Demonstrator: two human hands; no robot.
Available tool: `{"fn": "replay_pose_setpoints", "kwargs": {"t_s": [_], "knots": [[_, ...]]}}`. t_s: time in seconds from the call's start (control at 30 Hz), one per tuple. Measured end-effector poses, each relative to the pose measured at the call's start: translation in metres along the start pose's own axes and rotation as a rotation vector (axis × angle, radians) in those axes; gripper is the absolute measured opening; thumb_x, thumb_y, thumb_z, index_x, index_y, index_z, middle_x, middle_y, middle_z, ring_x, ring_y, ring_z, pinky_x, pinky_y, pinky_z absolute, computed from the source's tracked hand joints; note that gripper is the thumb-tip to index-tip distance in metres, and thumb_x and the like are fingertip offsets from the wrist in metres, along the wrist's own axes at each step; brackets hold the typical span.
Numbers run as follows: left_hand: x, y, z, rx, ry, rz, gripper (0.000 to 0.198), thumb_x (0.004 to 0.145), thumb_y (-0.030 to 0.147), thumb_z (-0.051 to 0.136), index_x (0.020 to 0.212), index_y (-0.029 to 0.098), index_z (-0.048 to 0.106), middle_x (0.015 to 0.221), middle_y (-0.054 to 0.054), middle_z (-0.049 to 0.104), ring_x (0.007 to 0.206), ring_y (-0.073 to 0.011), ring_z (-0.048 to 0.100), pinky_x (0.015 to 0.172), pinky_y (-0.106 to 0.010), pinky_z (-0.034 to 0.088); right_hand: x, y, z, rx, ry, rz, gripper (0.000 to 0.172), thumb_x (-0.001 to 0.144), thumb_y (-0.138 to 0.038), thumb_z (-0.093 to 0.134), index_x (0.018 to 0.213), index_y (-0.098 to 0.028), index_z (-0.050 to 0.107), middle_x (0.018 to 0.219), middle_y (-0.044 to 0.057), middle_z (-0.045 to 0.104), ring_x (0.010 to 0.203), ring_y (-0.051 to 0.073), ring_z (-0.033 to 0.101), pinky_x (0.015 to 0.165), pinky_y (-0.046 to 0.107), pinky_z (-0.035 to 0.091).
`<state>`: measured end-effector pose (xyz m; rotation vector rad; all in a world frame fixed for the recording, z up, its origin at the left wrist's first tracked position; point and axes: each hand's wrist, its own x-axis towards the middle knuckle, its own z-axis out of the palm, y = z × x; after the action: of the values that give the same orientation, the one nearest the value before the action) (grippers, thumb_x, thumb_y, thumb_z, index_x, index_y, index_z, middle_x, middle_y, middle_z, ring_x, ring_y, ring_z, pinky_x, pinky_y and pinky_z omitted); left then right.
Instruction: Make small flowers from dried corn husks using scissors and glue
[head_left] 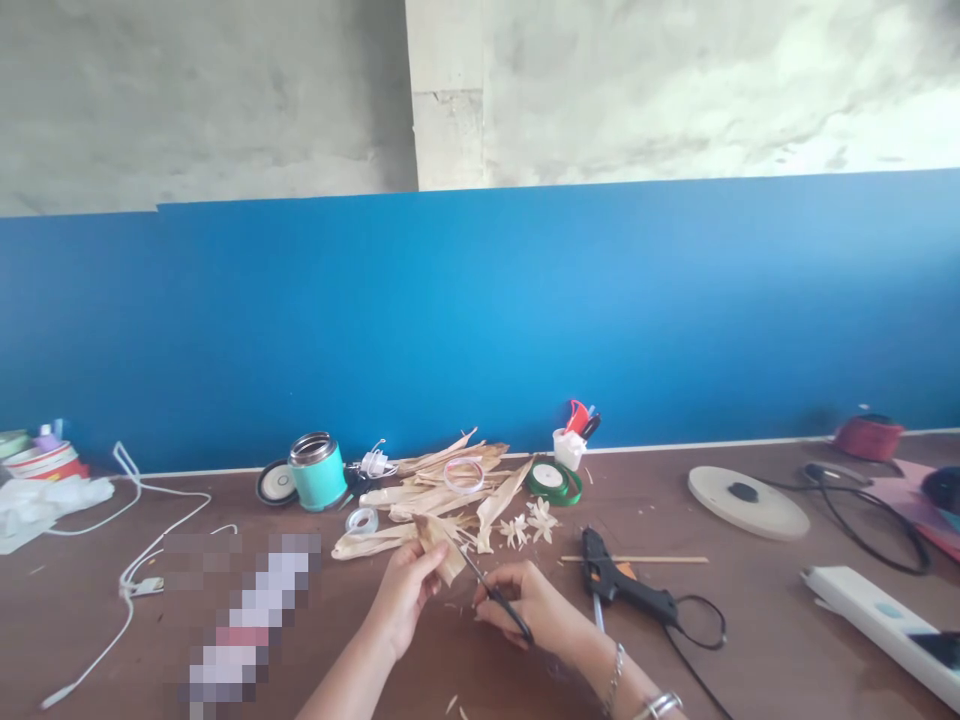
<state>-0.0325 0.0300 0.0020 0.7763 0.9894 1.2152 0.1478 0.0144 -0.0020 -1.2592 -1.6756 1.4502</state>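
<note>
Several husk flowers [529, 524] lay finished mid-frame as our left hand [401, 592] pinched a husk strip [442, 548], right hand [531, 600] clasping scissors [491, 592], husk pile [442, 482] uncut.

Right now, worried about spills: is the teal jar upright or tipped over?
Upright. The teal jar stands on its base on the table, metal rim up, a round lid beside it.

left hand [405, 590] pinches a dried husk piece [442, 550]; right hand [525, 600] works scissors [495, 595] against it, beside the glue gun [622, 585].
</note>
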Motion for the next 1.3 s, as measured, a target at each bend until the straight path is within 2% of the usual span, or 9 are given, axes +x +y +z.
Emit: {"fn": "replay_pose_setpoints", "kwargs": {"t_s": [0.53, 0.8, 1.3], "knots": [[0.0043, -0.0011, -0.0057, 0.05, -0.042, 0.014, 0.027, 0.057, 0.033, 0.079, 0.064, 0.014, 0.062, 0.058, 0.001, 0.061, 0.051, -0.0076, 0.047, 0.049, -0.02, 0.029, -0.0003, 0.0029, -0.0022, 0.014, -0.016, -0.007, 0.018, 0.068, -0.03, 0.067, 0.074, -0.012, 0.066, 0.037, -0.009, 0.041, 0.034, 0.004, 0.033, 0.035, 0.016, 0.023], [0.0017, -0.0035, -0.0018, 0.036, -0.019, -0.007, 0.029, 0.054, 0.034, 0.08, 0.067, 0.015, 0.064, 0.059, 0.002, 0.062, 0.051, -0.0082, 0.048, 0.05, -0.021, 0.029, 0.0011, 0.0028, 0.0024, 0.018, 0.008, 0.034, 0.017, 0.068, -0.028, 0.066, 0.076, -0.013, 0.064, 0.04, -0.009, 0.045, 0.035, 0.004, 0.036, 0.036, 0.015, 0.027], [0.0003, -0.0017, -0.0026, 0.066, -0.025, 0.004, 0.026, 0.057, 0.034, 0.078, 0.067, 0.015, 0.064, 0.061, 0.0, 0.064, 0.053, -0.0102, 0.051, 0.052, -0.021, 0.03, 0.0003, 0.0011, 0.0019, 0.032, 0.012, 0.023, 0.018, 0.067, -0.029, 0.066, 0.075, -0.012, 0.066, 0.039, -0.009, 0.042, 0.036, 0.004, 0.033, 0.035, 0.015, 0.022]]}}
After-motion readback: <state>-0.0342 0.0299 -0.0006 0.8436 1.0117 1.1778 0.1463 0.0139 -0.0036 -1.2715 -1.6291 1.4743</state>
